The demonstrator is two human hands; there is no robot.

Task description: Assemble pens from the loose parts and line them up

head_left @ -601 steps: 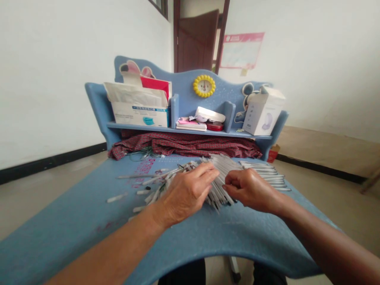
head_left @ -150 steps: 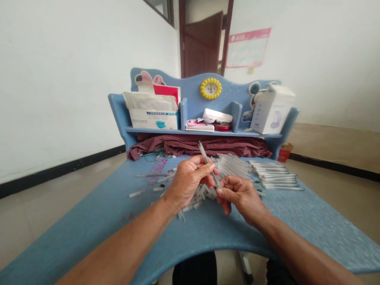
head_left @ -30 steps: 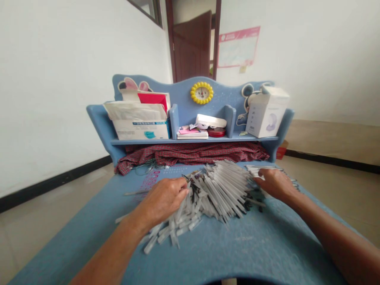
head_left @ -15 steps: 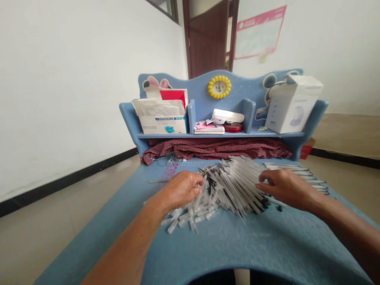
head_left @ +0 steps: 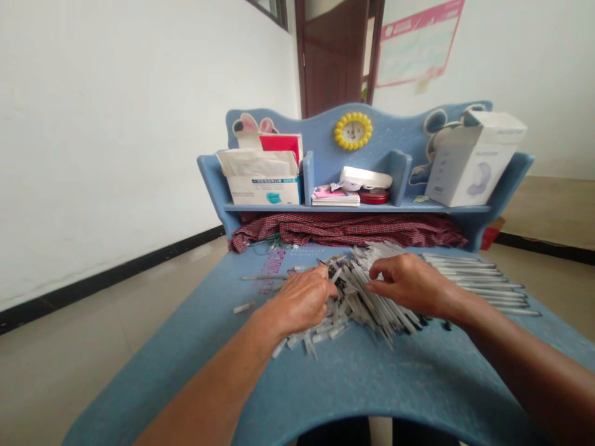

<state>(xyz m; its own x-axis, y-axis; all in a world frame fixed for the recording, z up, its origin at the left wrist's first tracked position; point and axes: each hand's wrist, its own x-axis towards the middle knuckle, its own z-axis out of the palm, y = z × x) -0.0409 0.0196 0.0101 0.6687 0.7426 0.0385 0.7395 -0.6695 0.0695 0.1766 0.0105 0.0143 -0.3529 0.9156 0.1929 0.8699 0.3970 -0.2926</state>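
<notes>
Many clear plastic pen barrels (head_left: 372, 300) lie heaped mid-table, with short whitish caps (head_left: 325, 331) scattered at the heap's left and front. My left hand (head_left: 304, 297) is over the caps, its fingers bent together at the pile's left side; what they hold, if anything, is too small to make out. Above the barrels is my right hand (head_left: 411, 285), thumb and fingers apart, nothing visible between them. Pens with dark tips (head_left: 493, 288) lie side by side in a row to the right, beyond my right wrist. One loose cap (head_left: 243, 307) lies left of my left hand.
The blue table (head_left: 400, 384) has a raised shelf (head_left: 362, 209) at its back. On it stand a mask box (head_left: 264, 186), papers (head_left: 335, 198), a red tin (head_left: 374, 197) and a white box (head_left: 474, 167). Plaid cloth (head_left: 344, 229) is bunched beneath the shelf.
My right hand has moved left, from the barrels' right edge to above them. My left hand has shifted slightly right and up over the caps. The camera view has shifted a little.
</notes>
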